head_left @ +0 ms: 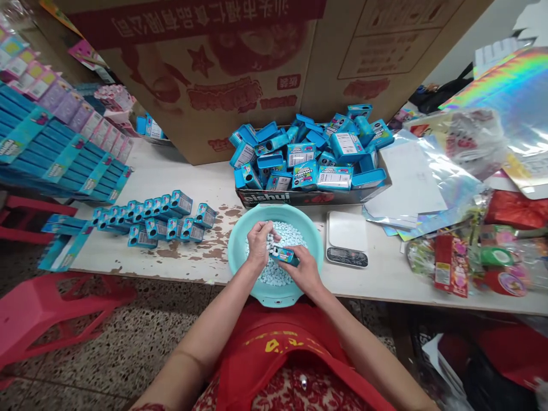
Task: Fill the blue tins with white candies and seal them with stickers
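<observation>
A light turquoise basin (238, 260) holds many small pale candies (293, 233). Over it, my right hand (305, 267) grips a small blue candy box (282, 253), tilted with its end toward my left hand (258, 242). My left hand is cupped, fingers curled around several white candies at the box's end. Whether candies are inside the box cannot be seen. Behind the basin, a carton tray (308, 197) is heaped with similar blue boxes (305, 174). To the left, more small blue boxes (156, 228) stand in rows on the table.
Right of the basin sits a white scale (347, 237). A large cardboard carton (257, 74) rises behind the tray. Stacked blue display packs (51, 160) are at far left, above a red stool (47, 308). Papers (402, 177) and plastic-wrapped packets (454, 265) lie on the right.
</observation>
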A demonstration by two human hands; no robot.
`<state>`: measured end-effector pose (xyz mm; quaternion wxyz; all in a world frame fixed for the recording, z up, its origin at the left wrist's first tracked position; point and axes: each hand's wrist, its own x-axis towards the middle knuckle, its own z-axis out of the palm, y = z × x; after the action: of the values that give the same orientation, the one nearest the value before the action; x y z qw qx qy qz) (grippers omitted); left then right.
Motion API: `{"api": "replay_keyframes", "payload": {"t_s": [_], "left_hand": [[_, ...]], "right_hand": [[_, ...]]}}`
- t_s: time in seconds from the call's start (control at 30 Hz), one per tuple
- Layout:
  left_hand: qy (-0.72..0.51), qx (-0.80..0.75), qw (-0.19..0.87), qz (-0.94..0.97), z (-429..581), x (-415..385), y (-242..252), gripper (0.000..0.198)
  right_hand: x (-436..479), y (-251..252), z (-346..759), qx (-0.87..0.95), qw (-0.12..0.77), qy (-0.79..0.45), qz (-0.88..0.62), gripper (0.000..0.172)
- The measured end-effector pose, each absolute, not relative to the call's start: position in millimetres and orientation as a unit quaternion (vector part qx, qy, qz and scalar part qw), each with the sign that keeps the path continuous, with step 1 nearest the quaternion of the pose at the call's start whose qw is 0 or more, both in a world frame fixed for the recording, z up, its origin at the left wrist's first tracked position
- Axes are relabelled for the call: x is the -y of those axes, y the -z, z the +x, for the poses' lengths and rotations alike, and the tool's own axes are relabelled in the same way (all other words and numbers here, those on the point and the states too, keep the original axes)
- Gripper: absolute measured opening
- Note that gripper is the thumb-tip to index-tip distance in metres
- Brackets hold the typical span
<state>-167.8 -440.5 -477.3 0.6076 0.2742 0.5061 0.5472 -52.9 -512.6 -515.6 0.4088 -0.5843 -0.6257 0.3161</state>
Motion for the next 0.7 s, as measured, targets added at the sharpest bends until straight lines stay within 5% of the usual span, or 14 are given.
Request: {"api": "replay_keyframes", "payload": {"t_s": [0.7], "left_hand": [[-0.547,-0.506,0.584,0.323,-149.1,432.5,477.3,0.022]], "right_hand": [[492.2,510.2,-35.8,0.577,0.428,-0.36,-0.595,0.032]]}}
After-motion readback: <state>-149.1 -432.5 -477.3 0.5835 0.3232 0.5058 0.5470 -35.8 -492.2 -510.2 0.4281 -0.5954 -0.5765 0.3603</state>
